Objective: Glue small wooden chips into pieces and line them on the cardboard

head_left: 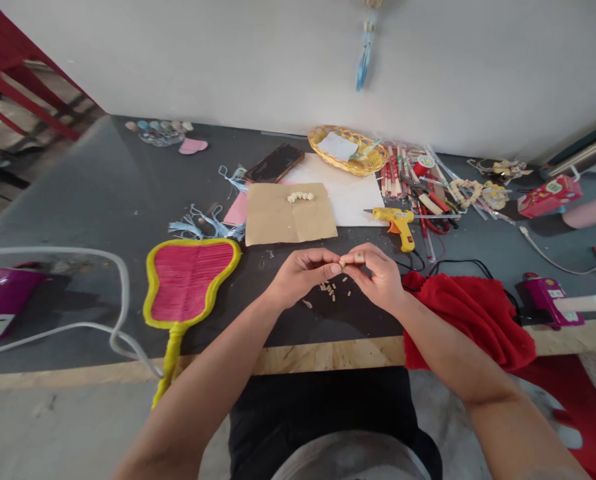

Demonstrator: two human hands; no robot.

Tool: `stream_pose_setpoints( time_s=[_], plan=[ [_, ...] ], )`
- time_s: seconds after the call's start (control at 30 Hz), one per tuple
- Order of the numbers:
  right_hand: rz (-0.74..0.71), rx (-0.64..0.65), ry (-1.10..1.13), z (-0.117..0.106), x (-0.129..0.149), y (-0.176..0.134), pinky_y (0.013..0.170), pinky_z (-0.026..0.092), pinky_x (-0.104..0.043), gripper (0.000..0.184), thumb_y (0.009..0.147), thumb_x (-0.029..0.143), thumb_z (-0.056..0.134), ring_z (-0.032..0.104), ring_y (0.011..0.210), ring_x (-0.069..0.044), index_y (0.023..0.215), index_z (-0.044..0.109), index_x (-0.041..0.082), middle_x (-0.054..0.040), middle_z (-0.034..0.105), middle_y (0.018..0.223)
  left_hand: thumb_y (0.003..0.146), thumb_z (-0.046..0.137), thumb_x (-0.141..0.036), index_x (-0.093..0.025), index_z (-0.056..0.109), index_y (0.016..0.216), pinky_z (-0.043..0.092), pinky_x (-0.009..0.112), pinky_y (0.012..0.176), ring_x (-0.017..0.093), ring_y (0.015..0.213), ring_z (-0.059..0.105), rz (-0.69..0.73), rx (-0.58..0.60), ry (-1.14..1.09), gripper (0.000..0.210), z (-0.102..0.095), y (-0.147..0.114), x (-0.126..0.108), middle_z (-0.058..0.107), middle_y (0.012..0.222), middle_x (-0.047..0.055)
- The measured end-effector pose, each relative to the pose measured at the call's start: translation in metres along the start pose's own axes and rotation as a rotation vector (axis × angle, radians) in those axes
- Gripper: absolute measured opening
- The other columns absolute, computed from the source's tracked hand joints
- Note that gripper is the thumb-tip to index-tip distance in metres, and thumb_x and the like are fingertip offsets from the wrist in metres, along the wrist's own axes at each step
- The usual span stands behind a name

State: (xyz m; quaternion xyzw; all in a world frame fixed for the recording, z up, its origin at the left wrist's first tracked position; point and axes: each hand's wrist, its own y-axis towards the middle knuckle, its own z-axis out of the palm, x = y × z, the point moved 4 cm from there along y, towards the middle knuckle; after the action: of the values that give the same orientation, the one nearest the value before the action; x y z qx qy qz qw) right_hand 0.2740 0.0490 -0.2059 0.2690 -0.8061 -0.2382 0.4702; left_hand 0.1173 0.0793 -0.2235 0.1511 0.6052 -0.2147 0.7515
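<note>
Over the dark table, my left hand (311, 275) and my right hand (375, 275) meet at their fingertips. Both are closed in a pinch on one small tan piece (342, 264), mostly hidden by the fingers. A beige band or patch (359, 257) shows on a finger of my right hand. Several short tan pieces (331, 291) lie scattered on the table just below. Behind my hands lies a creased brown paper sheet (283, 223), bearing a small curved row of cream pieces (301, 197). A yellow glue gun (397, 223) rests on its side beyond my right hand.
To the left lies a pink fan with yellow edging (191, 277), near light blue tassels (205, 223). A phone (277, 163) and wicker basket (348, 150) sit behind the paper. Red cloth (463, 313) hangs over the front edge. A white cable (121, 287) loops at left.
</note>
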Motion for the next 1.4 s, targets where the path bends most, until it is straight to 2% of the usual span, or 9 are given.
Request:
stream_pose_setpoints(
  time_s=[0.2,0.5,0.9,1.13,1.4],
  plan=[
    [-0.062,0.001,-0.042,0.0,0.0025,-0.0009,0.073,0.059,-0.027,0.016,0.089,0.015,0.064,0.069,0.083,-0.014,0.103,0.067,0.023,-0.0045,0.07,0.091,0.069,0.083,-0.033,-0.015,0.074,0.078,0.042,0.023,0.061,0.01,0.063,0.053,-0.012,-0.003,-0.026,0.023,-0.0016,-0.0002,0.0012,0.066,0.07,0.001],
    [-0.122,0.021,-0.049,-0.0011,0.0044,-0.0011,0.073,0.06,-0.028,0.021,0.087,0.013,0.064,0.069,0.082,-0.015,0.105,0.068,0.023,-0.0058,0.07,0.093,0.07,0.083,-0.035,-0.015,0.075,0.077,0.044,0.023,0.059,0.01,0.062,0.055,-0.007,-0.01,0.013,0.023,-0.0014,-0.0001,-0.0022,0.067,0.068,0.002],
    [-0.152,0.028,-0.079,-0.0016,0.0082,0.0009,0.071,0.061,-0.027,0.018,0.087,0.014,0.063,0.069,0.078,-0.014,0.102,0.068,0.023,-0.0058,0.071,0.09,0.07,0.083,-0.036,-0.015,0.076,0.077,0.045,0.023,0.059,0.011,0.063,0.056,0.016,-0.003,0.024,0.023,-0.0021,-0.0001,-0.0011,0.068,0.069,0.003],
    [-0.124,0.045,-0.023,-0.0014,0.007,0.0006,0.073,0.061,-0.027,0.02,0.087,0.015,0.063,0.07,0.08,-0.014,0.103,0.069,0.025,-0.0049,0.071,0.091,0.07,0.082,-0.037,-0.015,0.076,0.077,0.044,0.024,0.058,0.012,0.062,0.055,0.013,0.003,0.033,0.024,-0.0019,-0.0004,-0.0012,0.067,0.069,0.003],
    [-0.099,0.012,-0.069,0.0001,0.0041,-0.0019,0.074,0.062,-0.028,0.019,0.089,0.016,0.064,0.071,0.081,-0.015,0.105,0.069,0.025,-0.0052,0.072,0.092,0.071,0.082,-0.034,-0.015,0.075,0.078,0.042,0.023,0.058,0.01,0.061,0.053,-0.006,0.003,-0.006,0.021,-0.0015,-0.0004,-0.0005,0.066,0.068,0.001]
  ],
)
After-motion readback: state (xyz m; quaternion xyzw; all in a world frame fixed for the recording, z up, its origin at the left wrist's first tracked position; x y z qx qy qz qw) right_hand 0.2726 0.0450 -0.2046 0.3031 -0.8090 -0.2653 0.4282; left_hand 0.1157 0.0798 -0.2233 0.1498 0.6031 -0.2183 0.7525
